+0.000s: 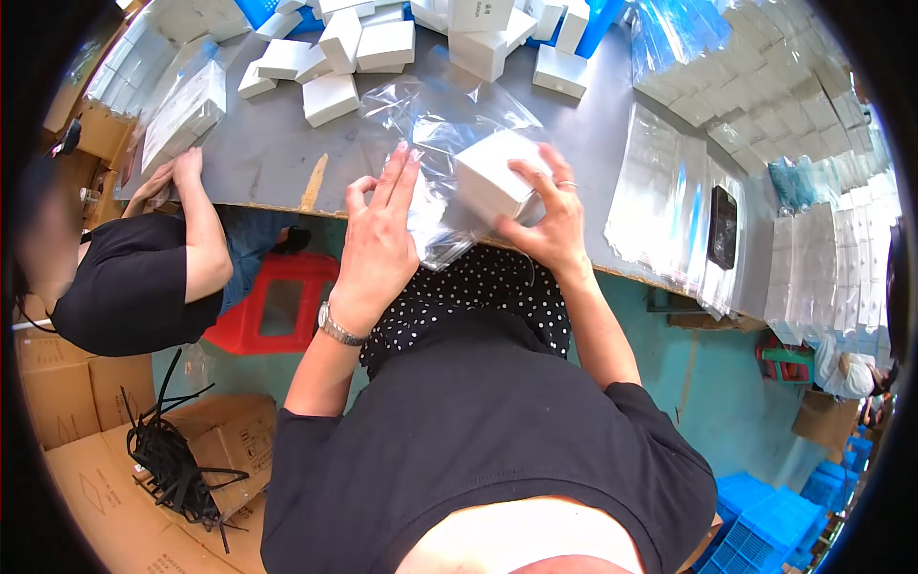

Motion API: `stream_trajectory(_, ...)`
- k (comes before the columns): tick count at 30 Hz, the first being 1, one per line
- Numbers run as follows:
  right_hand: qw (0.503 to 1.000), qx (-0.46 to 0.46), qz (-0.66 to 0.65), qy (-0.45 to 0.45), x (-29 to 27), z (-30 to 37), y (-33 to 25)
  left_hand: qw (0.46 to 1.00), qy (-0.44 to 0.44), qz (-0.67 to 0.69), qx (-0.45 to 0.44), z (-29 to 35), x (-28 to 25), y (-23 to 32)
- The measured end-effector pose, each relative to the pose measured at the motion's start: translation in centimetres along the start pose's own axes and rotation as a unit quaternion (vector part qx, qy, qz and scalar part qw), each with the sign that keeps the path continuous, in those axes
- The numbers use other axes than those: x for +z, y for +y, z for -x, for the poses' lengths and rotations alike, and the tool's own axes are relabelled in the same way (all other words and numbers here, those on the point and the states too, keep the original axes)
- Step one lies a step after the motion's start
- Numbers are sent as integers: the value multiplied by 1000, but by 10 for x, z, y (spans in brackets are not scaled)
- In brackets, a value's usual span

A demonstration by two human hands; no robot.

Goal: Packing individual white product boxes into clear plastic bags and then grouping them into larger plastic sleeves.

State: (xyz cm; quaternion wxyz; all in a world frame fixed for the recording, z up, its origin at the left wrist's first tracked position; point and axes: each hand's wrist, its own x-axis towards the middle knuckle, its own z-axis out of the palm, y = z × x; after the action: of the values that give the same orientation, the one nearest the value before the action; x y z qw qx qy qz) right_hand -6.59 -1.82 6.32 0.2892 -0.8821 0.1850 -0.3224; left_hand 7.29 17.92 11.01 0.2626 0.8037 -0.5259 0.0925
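Note:
My right hand [553, 218] grips a white box [490, 174] by its right side, thumb at the lower edge and fingers over the top. The box is tilted above the near edge of the table, in front of my body. Clear plastic film [445, 120] lies crumpled behind and to the left of the box. My left hand [379, 234] is at the film's left side, its fingers stretched out against the plastic and apart from the box. Part of the film near the box is blurred, so I cannot tell whether it wraps the box.
Several loose white boxes [330, 99] cover the back of the grey table [273, 158], some in a blue crate [602, 27]. Wrapped stacks [655, 191] and a dark phone [723, 228] lie at right. At left, a co-worker [143, 268] holds a wrapped bundle near a red stool [282, 304].

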Motion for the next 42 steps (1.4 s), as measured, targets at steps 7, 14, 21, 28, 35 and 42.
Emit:
stream_trajectory(7,974,-61,-195,-99,-4,15,-15,1000,-13,-1,-11,-1,-8,17)
stream_trajectory(14,976,-139,-166,22,70,-63,-2,997,-48,42,42,7,-10,24)
stream_trajectory(21,984,-167,35,55,124,-104,34,1000,3,19,-13,44,-8,0)
stream_trajectory(28,996,-50,57,51,107,-42,-6,960,149,-33,-236,90,18,-32)
stream_trajectory(35,990,-107,-52,76,137,-81,-31,980,102,97,-140,74,25,-30)
stream_trajectory(42,978,-144,139,59,166,-115,9,984,66,101,-134,101,-7,-27)
